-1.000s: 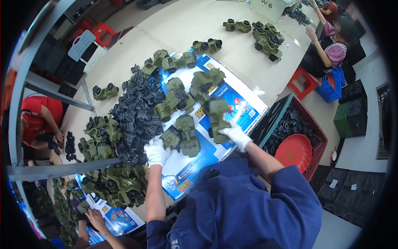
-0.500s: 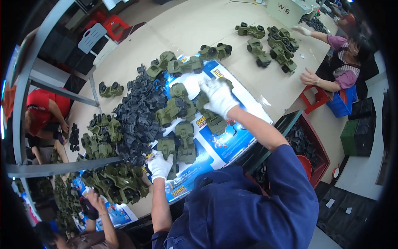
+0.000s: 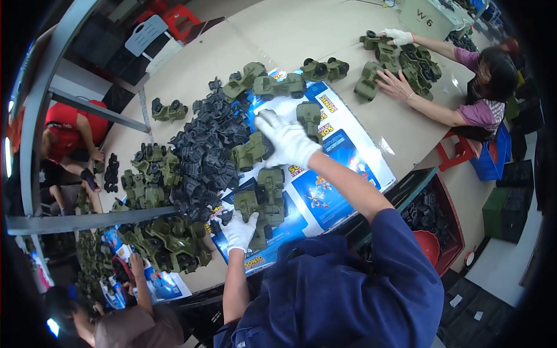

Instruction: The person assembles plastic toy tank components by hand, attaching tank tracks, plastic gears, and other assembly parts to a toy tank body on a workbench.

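My left hand [image 3: 239, 233], in a white glove, reaches the near toy jeep [image 3: 246, 203] with thumb and fingers apart. A small black plastic part [image 3: 223, 218] lies by its fingertips. Beside that jeep lies another olive green jeep [image 3: 271, 188]. My right hand [image 3: 287, 141], also gloved, stretches flat over the middle of the printed blue-and-white sheet [image 3: 342, 168]. Its fingers point to the left, and it partly hides a green jeep [image 3: 249, 151]. Another jeep [image 3: 309, 119] stands just beyond its wrist side.
A heap of black plastic parts [image 3: 203, 145] lies left of the sheet. More jeeps [image 3: 278, 86] line its far edge. At right, a co-worker's hands [image 3: 396, 87] touch a cluster of jeeps. A metal bar [image 3: 93, 220] crosses at left; a red crate [image 3: 449, 232] stands at right.
My right hand has moved left across the sheet; the jeep by its wrist is gone from that spot. My left hand stays by the near jeep. The co-worker's hands have come down on their jeeps.
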`<action>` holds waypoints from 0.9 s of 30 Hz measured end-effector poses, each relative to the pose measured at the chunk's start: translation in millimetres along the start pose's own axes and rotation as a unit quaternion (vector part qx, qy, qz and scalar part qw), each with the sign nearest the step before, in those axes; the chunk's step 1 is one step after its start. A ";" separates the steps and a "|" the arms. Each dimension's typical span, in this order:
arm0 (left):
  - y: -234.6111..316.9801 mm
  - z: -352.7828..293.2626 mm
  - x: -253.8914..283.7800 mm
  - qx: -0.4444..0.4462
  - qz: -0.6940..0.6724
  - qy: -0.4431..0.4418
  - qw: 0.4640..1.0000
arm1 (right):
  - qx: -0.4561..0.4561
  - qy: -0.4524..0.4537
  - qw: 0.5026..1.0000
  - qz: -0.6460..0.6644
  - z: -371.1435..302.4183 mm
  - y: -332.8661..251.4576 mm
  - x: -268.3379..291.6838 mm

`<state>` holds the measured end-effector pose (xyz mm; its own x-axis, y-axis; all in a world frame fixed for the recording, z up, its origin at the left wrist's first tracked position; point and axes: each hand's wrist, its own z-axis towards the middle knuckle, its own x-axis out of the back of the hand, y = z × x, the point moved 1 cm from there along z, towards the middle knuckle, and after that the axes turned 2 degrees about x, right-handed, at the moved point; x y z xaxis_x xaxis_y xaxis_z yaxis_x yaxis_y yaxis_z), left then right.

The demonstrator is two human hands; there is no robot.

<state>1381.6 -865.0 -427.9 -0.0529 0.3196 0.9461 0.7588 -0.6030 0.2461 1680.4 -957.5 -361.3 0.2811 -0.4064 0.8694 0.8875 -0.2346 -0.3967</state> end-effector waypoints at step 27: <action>41.7 23.0 -42.5 0.163 -0.532 -0.127 0.821 | -0.276 0.232 0.905 -0.228 -37.4 170.9 113.3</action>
<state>1430.4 -886.9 -462.7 -0.6929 0.7060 0.1465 0.5059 0.3311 0.7965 1850.2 -1076.6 -341.6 -0.3653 -0.4528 0.8134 0.5194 -0.8242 -0.2256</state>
